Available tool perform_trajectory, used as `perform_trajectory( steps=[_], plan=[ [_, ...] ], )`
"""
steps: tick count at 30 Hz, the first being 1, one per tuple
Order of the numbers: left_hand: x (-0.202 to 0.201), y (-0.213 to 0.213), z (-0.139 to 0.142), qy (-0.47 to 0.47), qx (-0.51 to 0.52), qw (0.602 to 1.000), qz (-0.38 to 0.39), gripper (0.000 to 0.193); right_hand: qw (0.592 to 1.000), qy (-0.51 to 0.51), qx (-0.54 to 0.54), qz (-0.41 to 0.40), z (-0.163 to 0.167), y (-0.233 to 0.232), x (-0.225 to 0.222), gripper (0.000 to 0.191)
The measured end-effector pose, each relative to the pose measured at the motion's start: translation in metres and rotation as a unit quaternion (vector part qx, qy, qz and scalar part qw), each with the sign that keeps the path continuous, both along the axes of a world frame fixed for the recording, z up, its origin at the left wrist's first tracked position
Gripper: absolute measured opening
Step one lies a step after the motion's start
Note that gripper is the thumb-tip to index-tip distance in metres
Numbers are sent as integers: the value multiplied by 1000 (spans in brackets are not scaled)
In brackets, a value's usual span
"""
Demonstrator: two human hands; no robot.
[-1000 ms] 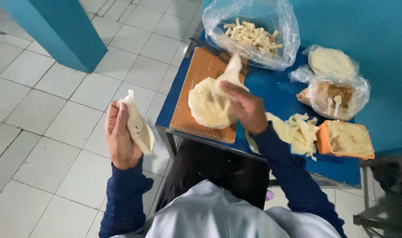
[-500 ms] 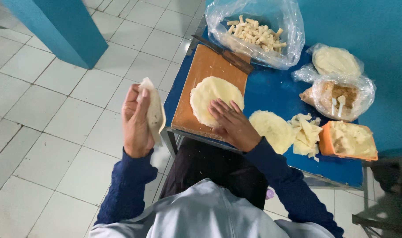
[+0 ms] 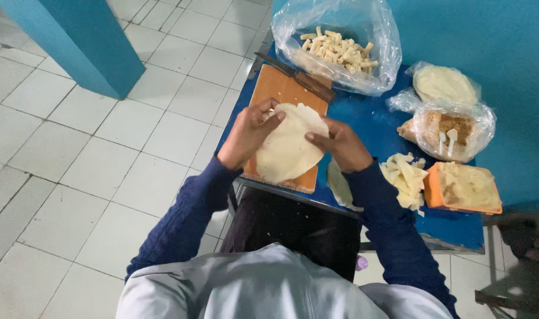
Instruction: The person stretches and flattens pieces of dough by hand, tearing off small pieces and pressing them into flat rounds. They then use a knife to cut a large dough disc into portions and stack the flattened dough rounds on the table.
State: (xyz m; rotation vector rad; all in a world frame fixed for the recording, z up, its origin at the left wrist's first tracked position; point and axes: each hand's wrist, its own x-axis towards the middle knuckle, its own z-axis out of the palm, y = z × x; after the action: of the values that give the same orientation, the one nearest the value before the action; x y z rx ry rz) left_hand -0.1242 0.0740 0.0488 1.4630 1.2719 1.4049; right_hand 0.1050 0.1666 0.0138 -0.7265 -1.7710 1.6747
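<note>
Both hands flat on the round wrapper [image 3: 288,143] on the cutting board [image 3: 279,88], left hand [image 3: 250,131] and right hand [image 3: 338,143] fingers spread (gripping nothing), pressing it flat on the counter [image 3: 376,127].

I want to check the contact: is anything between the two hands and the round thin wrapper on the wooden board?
Nothing visible. The left hand and right hand both rest directly on the wrapper, which lies flat on the cutting board. The knife lies beyond, at the board's far edge.
</note>
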Motion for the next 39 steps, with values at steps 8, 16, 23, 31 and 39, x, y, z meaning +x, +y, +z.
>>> perform_trajectory(
  steps=[8,16,23,31,39],
  plan=[
    [-8,41,-48,256,54,946,191,16,890,-147,375,-214,-36,13,-11,24],
    [11,32,-45,404,16,892,201,41,911,-115,329,-221,-24,2,-20,31],
    [50,27,-83,545,188,812,91,64,885,-103,394,-227,-18,12,29,26],
    [52,27,-85,577,214,778,127,70,774,-418,466,-98,-40,26,123,42],
    [97,7,-63,359,178,916,13,68,818,-397,410,-70,-62,37,129,30]
  ],
)
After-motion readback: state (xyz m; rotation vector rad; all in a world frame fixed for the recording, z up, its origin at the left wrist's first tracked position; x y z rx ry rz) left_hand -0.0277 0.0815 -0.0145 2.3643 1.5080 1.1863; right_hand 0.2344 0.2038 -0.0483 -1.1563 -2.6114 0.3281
